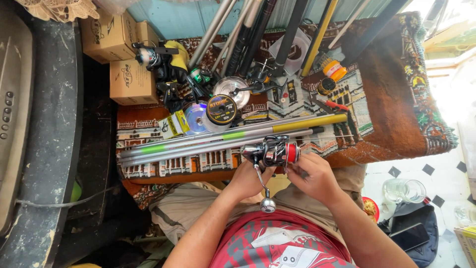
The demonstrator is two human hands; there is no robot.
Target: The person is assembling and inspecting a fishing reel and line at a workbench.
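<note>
- The person is sitting with a patterned rug point(391, 94) spread in front of the knees, and both hands are meeting at a spinning reel point(272, 152) just above the lap, at the near edge of the rug.
- The left hand point(246, 179) is curling closed around the underside of the reel body, probably to steady it; the reel's crank handle point(263, 191) is hanging down past that hand toward the person, its round metal knob lowest.
- The right hand point(312, 176) is closing loosely beside the red spool point(292, 152), fingertips pinched as if working something thin there; whether a line is between them cannot be told.
- The reel is lying with its long axis running left to right, spool end pointing to the person's right, roughly parallel to the rods behind it.
- A bundle of fishing rods point(223, 139) is lying across the rug just beyond the reel, with green bands and a yellow section, butts to the right, likely kept close for fitting.
- Flat line spools point(221, 109), other reels point(163, 62) and cardboard boxes point(131, 82) are crowding the far left of the rug, within reach.
- A glass jar point(404, 190) is standing on the tiled floor at the right, well apart.
</note>
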